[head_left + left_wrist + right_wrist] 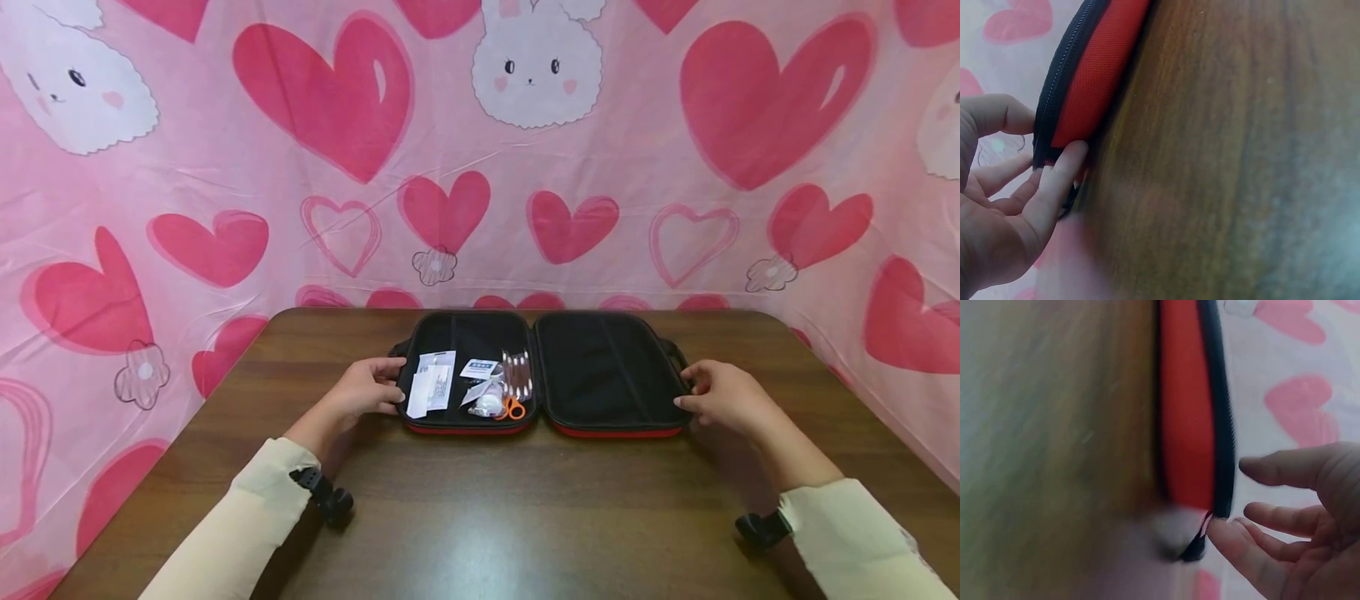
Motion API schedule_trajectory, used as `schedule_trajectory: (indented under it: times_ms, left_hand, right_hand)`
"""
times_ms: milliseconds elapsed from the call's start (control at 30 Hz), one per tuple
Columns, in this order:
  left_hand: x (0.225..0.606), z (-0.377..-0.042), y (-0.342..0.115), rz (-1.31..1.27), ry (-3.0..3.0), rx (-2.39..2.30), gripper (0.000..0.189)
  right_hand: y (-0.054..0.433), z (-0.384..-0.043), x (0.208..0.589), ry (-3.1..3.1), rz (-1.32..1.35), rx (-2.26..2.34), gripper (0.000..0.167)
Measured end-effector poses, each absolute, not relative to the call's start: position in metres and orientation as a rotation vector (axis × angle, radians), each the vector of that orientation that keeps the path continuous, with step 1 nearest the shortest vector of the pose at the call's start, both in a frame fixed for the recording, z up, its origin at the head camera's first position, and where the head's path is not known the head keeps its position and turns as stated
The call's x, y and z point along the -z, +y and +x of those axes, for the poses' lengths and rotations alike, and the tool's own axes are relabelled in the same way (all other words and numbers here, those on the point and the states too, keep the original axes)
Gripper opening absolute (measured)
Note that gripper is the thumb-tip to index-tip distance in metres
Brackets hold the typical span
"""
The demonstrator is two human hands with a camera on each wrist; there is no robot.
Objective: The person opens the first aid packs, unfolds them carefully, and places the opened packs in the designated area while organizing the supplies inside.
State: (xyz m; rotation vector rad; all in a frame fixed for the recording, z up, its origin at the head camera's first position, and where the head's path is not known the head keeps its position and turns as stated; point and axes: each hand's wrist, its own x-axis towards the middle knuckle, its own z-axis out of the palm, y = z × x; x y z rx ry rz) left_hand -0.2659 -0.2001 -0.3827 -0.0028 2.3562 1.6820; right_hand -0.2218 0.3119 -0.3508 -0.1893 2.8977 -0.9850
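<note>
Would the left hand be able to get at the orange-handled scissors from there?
Probably yes: the case lies open with the scissors' orange handles uncovered, though the left hand would first need to leave the case's edge.

No text can be read, even on the blue-labelled packet (479, 369).

One case (470, 431), two halves (596, 367), two handles (674, 357). One left hand (367, 388), one right hand (729, 398). Two sleeves (238, 517), two wristbands (305, 477). Scissors (515, 408): one. Several swabs (517, 373), packets (438, 387); exact count unclear. One table (540, 508). One backdrop (517, 158): three rabbits (536, 75), three flowers (435, 265) in head view.
</note>
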Motion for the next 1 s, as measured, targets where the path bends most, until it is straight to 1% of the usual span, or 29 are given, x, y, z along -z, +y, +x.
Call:
schedule_trajectory:
  times_ms: [100, 333, 667, 1000]
  left_hand:
    - [0.382, -0.267, -0.202, 0.013, 2.370, -1.673, 0.066]
    - [0.382, -0.268, -0.204, 0.106, 2.406, -1.630, 0.071]
    - [0.386, -0.271, -0.208, 0.214, 2.319, -1.613, 0.080]
    - [0.382, -0.269, -0.210, 0.180, 2.298, -1.574, 0.081]
  right_hand:
    - [0.299, -0.223, 0.340, 3.027, -0.230, 0.860, 0.045]
    - [0.262, -0.231, 0.330, 2.987, -0.313, 1.011, 0.034]
    - [0.208, -0.249, 0.339, 2.770, -0.491, 1.336, 0.034]
    - [0.157, -0.272, 0.351, 2.574, -0.451, 1.475, 0.031]
